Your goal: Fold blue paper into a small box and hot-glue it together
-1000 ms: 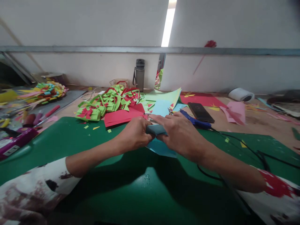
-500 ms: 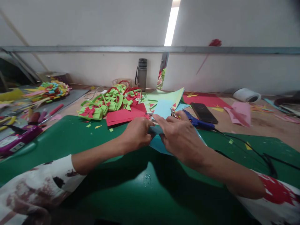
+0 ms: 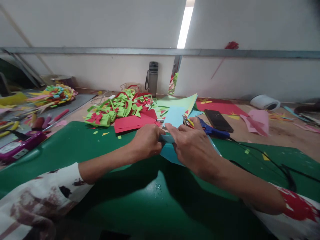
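Between my two hands is a piece of light blue paper (image 3: 171, 154), with a folded strip along its upper edge. My left hand (image 3: 147, 141) is closed on the left end of that strip, thumb and fingers pinched together. From the right, my right hand (image 3: 195, 143) grips the same paper, thumb laid along the fold. Its fingers partly hide the rest of the sheet. Just beyond the right hand lie a blue glue gun (image 3: 217, 132) and pointed metal tips (image 3: 184, 119), apparently of a cutting tool. Another light blue sheet (image 3: 174, 115) lies behind the hands.
Green and red paper bows (image 3: 120, 108) are heaped behind red paper sheets (image 3: 135, 120). A water bottle (image 3: 153, 80) stands by the wall. To the right are a phone (image 3: 218, 120) and a black cable (image 3: 260, 150). A purple device (image 3: 22, 146) lies left on the green mat (image 3: 140, 203).
The view has shifted slightly. Both hands keep almost the same pose on the blue paper.
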Motion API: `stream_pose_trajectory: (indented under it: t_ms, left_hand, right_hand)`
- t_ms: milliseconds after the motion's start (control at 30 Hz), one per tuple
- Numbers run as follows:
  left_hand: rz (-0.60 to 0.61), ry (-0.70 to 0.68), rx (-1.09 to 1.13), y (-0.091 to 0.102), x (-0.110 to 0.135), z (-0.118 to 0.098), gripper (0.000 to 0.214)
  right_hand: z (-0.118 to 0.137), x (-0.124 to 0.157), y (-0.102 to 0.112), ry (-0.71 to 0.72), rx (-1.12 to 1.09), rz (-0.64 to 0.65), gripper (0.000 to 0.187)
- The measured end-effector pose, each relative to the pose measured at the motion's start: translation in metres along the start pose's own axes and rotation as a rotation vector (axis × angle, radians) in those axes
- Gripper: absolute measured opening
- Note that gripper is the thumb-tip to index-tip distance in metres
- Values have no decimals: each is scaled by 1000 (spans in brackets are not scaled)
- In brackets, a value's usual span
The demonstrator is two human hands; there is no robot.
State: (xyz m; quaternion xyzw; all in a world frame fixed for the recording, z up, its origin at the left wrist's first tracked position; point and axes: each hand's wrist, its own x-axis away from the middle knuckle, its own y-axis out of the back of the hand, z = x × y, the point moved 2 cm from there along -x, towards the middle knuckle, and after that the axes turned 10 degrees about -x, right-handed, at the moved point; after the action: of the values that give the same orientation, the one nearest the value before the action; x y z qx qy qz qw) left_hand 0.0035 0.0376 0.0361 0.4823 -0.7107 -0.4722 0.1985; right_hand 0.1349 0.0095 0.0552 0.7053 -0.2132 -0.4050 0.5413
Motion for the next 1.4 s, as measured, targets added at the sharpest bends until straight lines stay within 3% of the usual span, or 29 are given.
stream_pose_trajectory:
  t_ms: [167,633,833,1000,1100,1233,1400]
  left_hand:
    - [-7,10,2,-3,0,2,19]
    - [-59,-47,-12,-5,3,-3,18]
    - [25,-31,58,-3,1,-1,12]
    - [220,-117,276,14,0,7,24]
    - [228,-101,463,25,1,22,27]
    - [338,-47,795,17,4,37,43]
    - [262,64,833,-1,4,44,23]
  right_hand:
    - [-1,-1,0,-21,-6,23,52]
    - [0,1,1,20,32,-85,50]
    - [0,1,-1,8,26,-68,51]
    - [-16,-5,2,-106,-77,-32,51]
    - [-35,-9,8,-195,-278,-8,53]
    - [-55,-12,11,-199,-536,-24,49]
    - [-61,-13,-3,-223,-630,-18,47]
